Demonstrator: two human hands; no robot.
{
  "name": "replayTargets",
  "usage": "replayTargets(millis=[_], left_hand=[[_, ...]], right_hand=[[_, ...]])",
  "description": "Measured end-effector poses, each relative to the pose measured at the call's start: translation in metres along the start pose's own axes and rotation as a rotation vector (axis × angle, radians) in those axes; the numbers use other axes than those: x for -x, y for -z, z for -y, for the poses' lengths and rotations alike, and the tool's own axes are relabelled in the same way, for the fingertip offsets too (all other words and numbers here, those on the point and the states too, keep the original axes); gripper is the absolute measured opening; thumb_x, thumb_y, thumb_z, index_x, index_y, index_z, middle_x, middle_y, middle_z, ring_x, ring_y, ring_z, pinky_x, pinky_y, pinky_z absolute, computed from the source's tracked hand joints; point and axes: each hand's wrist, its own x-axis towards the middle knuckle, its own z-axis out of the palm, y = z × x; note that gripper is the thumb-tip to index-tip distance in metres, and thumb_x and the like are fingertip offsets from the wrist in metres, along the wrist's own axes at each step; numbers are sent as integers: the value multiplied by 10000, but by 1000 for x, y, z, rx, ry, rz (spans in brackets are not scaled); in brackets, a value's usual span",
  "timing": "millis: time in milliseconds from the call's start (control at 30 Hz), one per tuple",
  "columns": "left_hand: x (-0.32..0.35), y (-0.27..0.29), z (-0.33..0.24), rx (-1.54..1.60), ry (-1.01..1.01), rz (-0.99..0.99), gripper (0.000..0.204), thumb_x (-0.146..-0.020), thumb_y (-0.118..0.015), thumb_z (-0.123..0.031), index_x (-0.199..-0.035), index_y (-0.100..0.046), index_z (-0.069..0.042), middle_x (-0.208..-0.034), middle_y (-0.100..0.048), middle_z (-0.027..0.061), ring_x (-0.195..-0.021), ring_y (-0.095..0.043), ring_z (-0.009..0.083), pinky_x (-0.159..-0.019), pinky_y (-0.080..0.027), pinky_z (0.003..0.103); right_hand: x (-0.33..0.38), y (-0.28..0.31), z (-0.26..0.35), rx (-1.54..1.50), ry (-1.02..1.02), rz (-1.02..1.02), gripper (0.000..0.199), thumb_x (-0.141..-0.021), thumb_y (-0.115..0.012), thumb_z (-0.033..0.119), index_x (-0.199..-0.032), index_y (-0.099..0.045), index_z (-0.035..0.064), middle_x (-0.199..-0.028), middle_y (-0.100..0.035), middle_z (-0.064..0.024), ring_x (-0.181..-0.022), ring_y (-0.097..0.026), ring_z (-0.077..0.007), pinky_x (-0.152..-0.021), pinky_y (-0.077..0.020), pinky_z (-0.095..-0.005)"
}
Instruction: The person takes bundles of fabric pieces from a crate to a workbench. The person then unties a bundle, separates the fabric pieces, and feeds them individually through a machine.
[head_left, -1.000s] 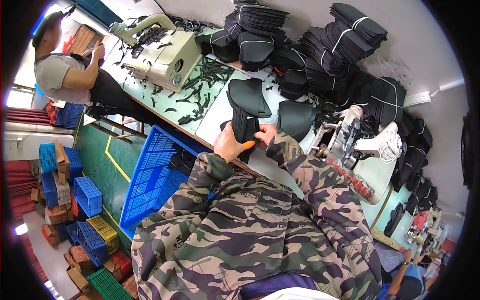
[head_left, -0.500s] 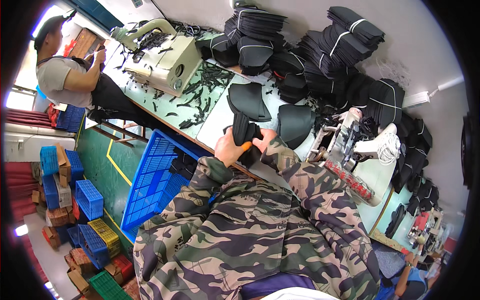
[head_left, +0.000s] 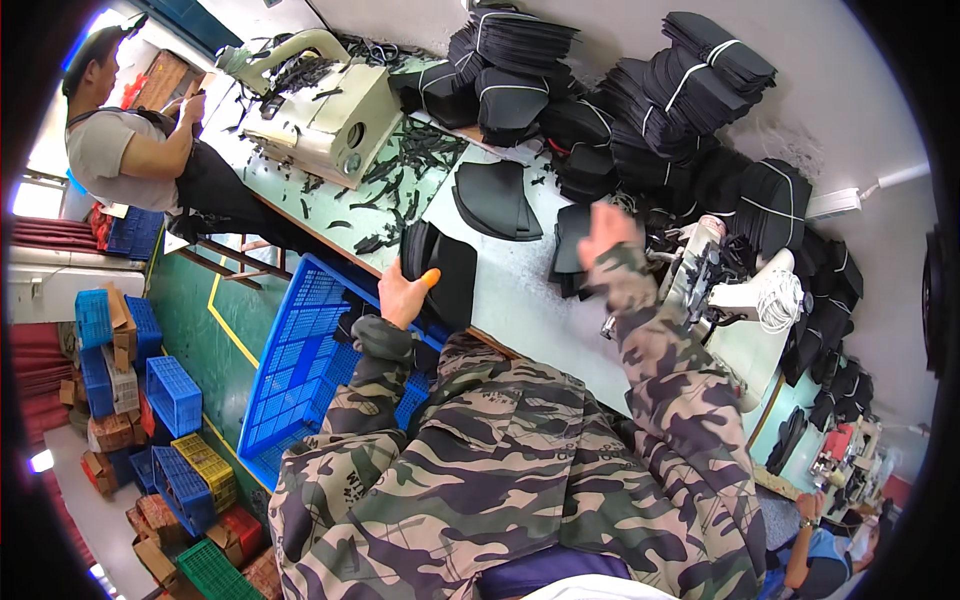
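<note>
My left hand (head_left: 402, 297), an orange cover on its thumb, is closed round a stack of black curved fabric pieces (head_left: 452, 280) at the table's front edge, beside the blue crate. My right hand (head_left: 608, 235) is smeared by motion over the right side of the table, so its fingers cannot be made out. Just by it lies a second pile of black pieces (head_left: 570, 245), partly covered by the hand. A fanned pile of similar black pieces (head_left: 496, 200) rests on the white tabletop (head_left: 520, 290) between and beyond my hands.
Right of my right hand stands a sewing machine (head_left: 690, 270) with a white thread cone (head_left: 778, 305). Tied black bundles (head_left: 700, 90) line the wall. A cream machine (head_left: 325, 120) sits among black scraps at far left. A blue crate (head_left: 290, 370) is below. A co-worker (head_left: 130, 150) stands left.
My hands have parted. The left has carried the black stack left toward the crate; the right has let go of it and moved right to the other pile.
</note>
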Motion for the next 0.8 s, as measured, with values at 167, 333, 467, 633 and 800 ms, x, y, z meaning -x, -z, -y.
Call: replayTargets(millis=[167,333,467,633,800], left_hand=[[15,-28,-8,75,-125,103,423,-675,-730,-225,-984,-598,32,-852,-646,209,-809,-636,325,-714,-479,367],[14,-24,-12,123,-115,297,314,-783,-663,-181,-983,-599,52,-764,-647,109,-658,-592,135,-612,-478,286],[10,-30,8,241,-62,392,242,-832,-586,-113,-1006,-584,55,-780,-624,77,-657,-556,92,-583,-459,239],[8,-31,8,376,-47,440,231,-844,-537,-79,-1033,-570,51,-820,-617,73,-661,-548,89,-567,-446,237],[7,-27,-3,180,-10,378,205,-840,-504,-98,-961,-574,52,-717,-602,66,-586,-536,105,-528,-430,243]], right_hand=[[61,-82,108,-364,172,474,854,-625,-713,516,-1205,-476,-63,-1115,-565,-254,-1081,-537,-354,-919,-437,-376],[44,-70,103,-523,11,611,948,-604,-724,555,-1244,-434,-82,-1186,-519,-278,-1100,-528,-355,-940,-422,-371],[41,-70,98,-620,40,644,909,-645,-709,531,-1249,-427,-86,-1211,-503,-276,-1118,-519,-346,-952,-409,-371],[43,-70,86,-652,79,623,873,-653,-695,509,-1254,-432,-67,-1197,-528,-254,-1100,-534,-339,-953,-405,-358],[46,-67,83,-707,25,582,594,-792,-589,378,-1212,-494,-32,-1150,-557,-253,-1055,-557,-345,-910,-419,-363]])
